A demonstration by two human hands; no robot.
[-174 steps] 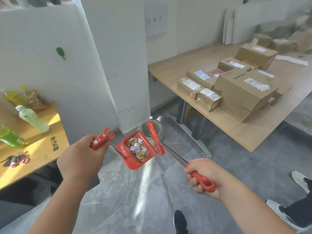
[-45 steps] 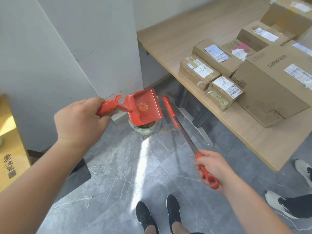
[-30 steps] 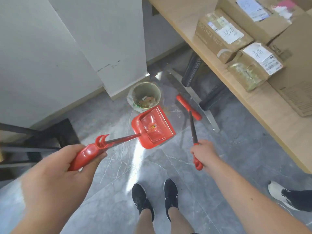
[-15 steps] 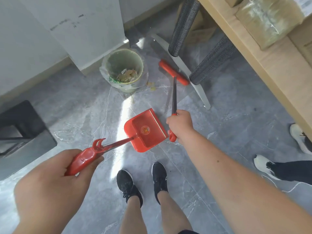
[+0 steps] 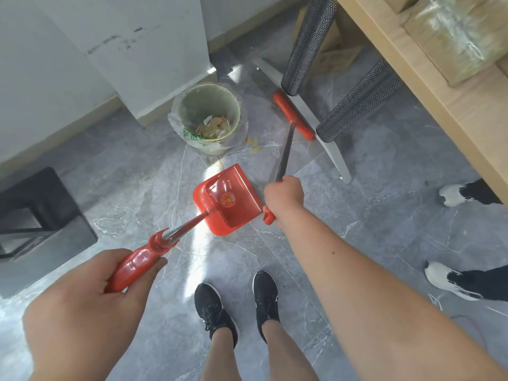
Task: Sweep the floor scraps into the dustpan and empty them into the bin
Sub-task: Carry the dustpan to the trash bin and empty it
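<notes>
My left hand grips the red handle of a long-stemmed red dustpan, whose pan hangs low over the grey floor with its back side up. My right hand is closed around the red grip of a broom; its red head rests on the floor by the table leg. A small green bin lined with a clear bag stands against the white pillar, with paper scraps inside. A few yellowish scraps lie on the floor just right of the bin.
A wooden table with taped parcels runs along the right, on black mesh legs and a white foot. A black stand is at the left. My black shoes are below; another person's white-toed shoes stand at the right.
The dustpan was tipped over the bin, then came down near the floor; scraps that were in the pan now lie in the bin. My view tilted downward and the broom head settled by the table leg.
</notes>
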